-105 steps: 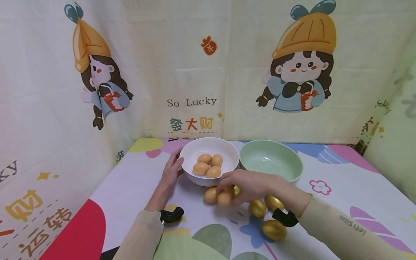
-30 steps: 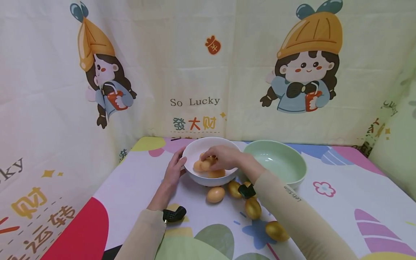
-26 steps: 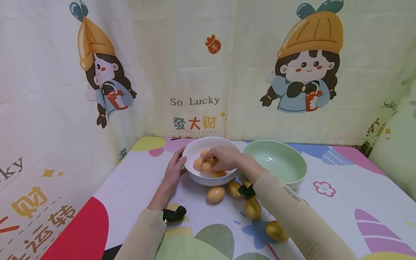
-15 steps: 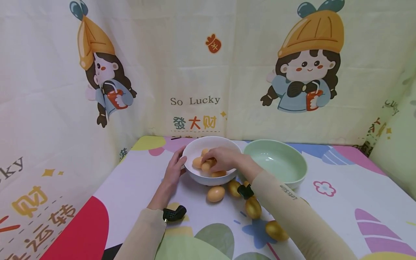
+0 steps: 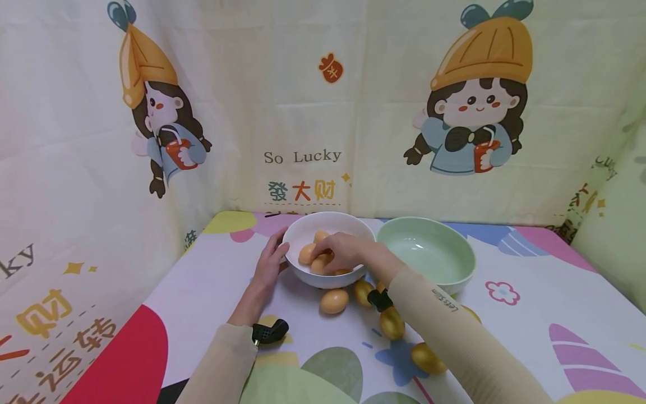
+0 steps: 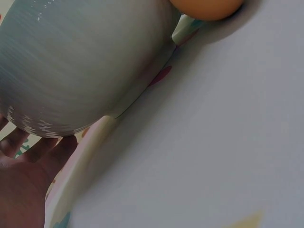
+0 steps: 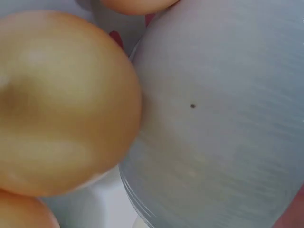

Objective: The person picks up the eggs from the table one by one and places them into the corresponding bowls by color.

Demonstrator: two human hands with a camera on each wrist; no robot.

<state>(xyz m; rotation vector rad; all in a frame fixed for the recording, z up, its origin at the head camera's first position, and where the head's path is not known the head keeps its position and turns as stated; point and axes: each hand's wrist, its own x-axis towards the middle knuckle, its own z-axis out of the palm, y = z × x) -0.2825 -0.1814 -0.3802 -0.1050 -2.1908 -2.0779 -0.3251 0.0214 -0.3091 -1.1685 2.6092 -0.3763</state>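
My left hand (image 5: 268,269) holds the white bowl (image 5: 309,279) at its left side, thumb at the rim. In the left wrist view, fingers (image 6: 57,152) press against the bowl's outer wall. My right hand (image 5: 343,251) reaches inside that bowl and grips a brown egg (image 5: 318,266), which the fingers partly cover. Other brown eggs (image 5: 305,253) lie around it, some half hidden by the hand. Outside, a brown egg (image 5: 335,301) rests on the table in front of the bowl. A golden egg (image 7: 61,104) looms close in the right wrist view.
A pale green bowl (image 5: 429,252) stands right of the white one, with no eggs visible inside. Several golden eggs (image 5: 392,324) lie below my right forearm, one farther forward (image 5: 428,359). A patterned cloth (image 5: 303,112) hangs behind the table.
My right hand has carried a brown egg from the table up into the white bowl, then shifted slightly down and right there. Eggs inside have shifted; my left hand stays on the bowl.
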